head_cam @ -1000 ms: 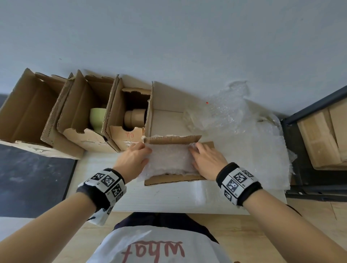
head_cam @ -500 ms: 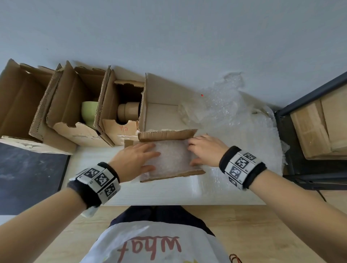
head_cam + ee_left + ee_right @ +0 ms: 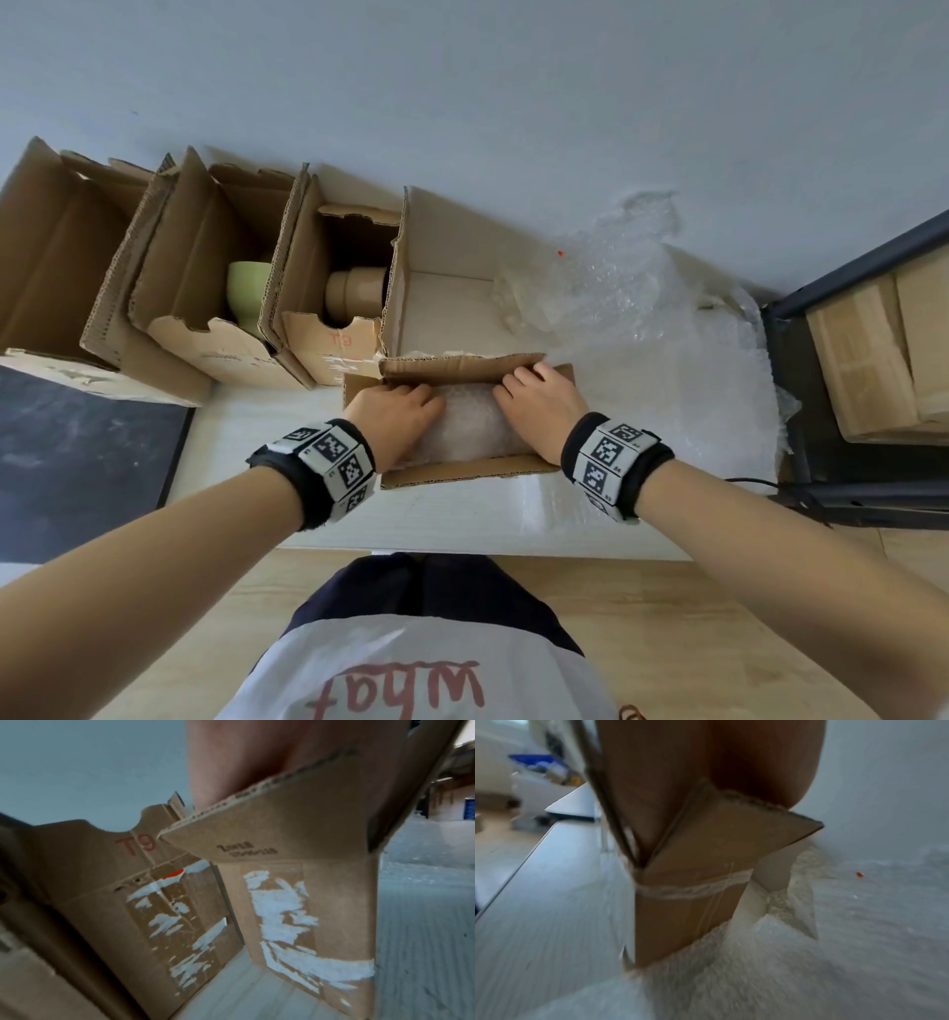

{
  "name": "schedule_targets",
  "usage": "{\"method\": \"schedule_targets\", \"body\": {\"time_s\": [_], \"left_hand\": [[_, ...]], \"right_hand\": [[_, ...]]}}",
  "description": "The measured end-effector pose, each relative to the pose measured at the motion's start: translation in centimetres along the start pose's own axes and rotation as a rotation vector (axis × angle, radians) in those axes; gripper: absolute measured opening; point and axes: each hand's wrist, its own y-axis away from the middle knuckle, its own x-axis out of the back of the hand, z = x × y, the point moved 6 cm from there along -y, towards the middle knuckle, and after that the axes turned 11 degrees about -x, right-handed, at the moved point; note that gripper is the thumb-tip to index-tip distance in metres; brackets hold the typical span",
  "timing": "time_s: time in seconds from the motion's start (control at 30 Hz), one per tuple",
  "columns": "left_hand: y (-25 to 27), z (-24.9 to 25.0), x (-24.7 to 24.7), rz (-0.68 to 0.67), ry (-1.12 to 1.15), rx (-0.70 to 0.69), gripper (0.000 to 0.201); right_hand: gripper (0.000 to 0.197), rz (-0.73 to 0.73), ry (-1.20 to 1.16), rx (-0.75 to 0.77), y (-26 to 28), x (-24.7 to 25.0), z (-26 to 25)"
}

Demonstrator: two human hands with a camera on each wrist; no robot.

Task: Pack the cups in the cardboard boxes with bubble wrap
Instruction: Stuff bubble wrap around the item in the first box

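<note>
red "T9" on front flap of cardboard box (image 3: 85, 862) just left of the box being packed (image 3: 308, 912), small black print on that box's flap unreadable, red "what" on shirt (image 3: 405, 688), upside down

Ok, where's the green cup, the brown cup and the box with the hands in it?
green cup (image 3: 250, 288): head view, on its side wall.
brown cup (image 3: 355, 292): head view, on its body.
box (image 3: 462, 470): head view, on its near wall.
</note>
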Motion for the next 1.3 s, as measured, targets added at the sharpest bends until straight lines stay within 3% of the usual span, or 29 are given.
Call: {"method": "schedule_targets", "body": {"time_s": [0.1, 0.17, 0.27, 0.4, 0.53, 0.6, 0.73, 0.9, 1.0, 1.07, 1.13, 1.2, 1.3], "left_hand": [[1.0, -0.4, 0.5, 0.026, 0.036, -0.053, 0.03], [2.5, -0.7, 1.6, 0.131, 0.138, -0.099, 0.025], [5.7, -0.4, 3.4, 0.281, 0.346, -0.157, 0.051], [8.6, 1.5, 3.4, 0.282, 0.354, -0.249, 0.052], [8.3, 1.4, 0.9, 0.083, 0.411, -0.142, 0.06], [7.6, 1.1, 0.1, 0.022, 0.426, -0.114, 0.066], [5.8, 1.2, -0.1, -0.033, 0.355, -0.163, 0.078], [3.7, 1.4, -1.4, -0.276, 0.321, -0.15, 0.067], [3.7, 0.9, -0.8, -0.159, 0.331, -0.141, 0.064], [4.8, 0.3, 0.2, 0.054, 0.297, -0.109, 0.065], [6.4, 0.0, 0.8, 0.194, 0.24, -0.087, 0.067], [7.6, 0.0, 0.2, 0.17, 0.202, -0.103, 0.069], [7.5, -0.2, -1.5, 0.007, 0.18, -0.127, 0.069]], "right_hand": [[0.033, -0.074, -0.288, 0.008, 0.3, 0.5, 1.7], [0.033, -0.173, -0.567, -0.035, 1.1, 1.1, 3.4], [0.038, -0.132, -0.726, -0.015, 2.7, 2.6, 4.7], [0.043, -0.111, -0.709, 0.079, 4.7, 3.4, 3.3], [0.051, -0.284, -0.587, 0.127, 5.5, 1.9, 0.9], [0.046, -0.351, -0.463, 0.125, 5.3, 0.9, 0.4], [0.035, -0.349, -0.34, 0.111, 4.6, 0.1, -0.1], [0.035, -0.398, -0.351, 0.118, 3.8, -0.2, -0.3], [0.034, -0.352, -0.489, 0.054, 4.2, 0.0, 0.4], [0.03, -0.152, -0.57, -0.007, 4.4, 0.6, 1.5], [0.029, -0.033, -0.473, -0.007, 4.8, 0.5, 2.2], [0.031, -0.054, -0.299, 0.039, 5.2, -0.2, 2.0], [0.036, -0.136, -0.136, 0.095, 5.2, -1.0, 1.1]]}}
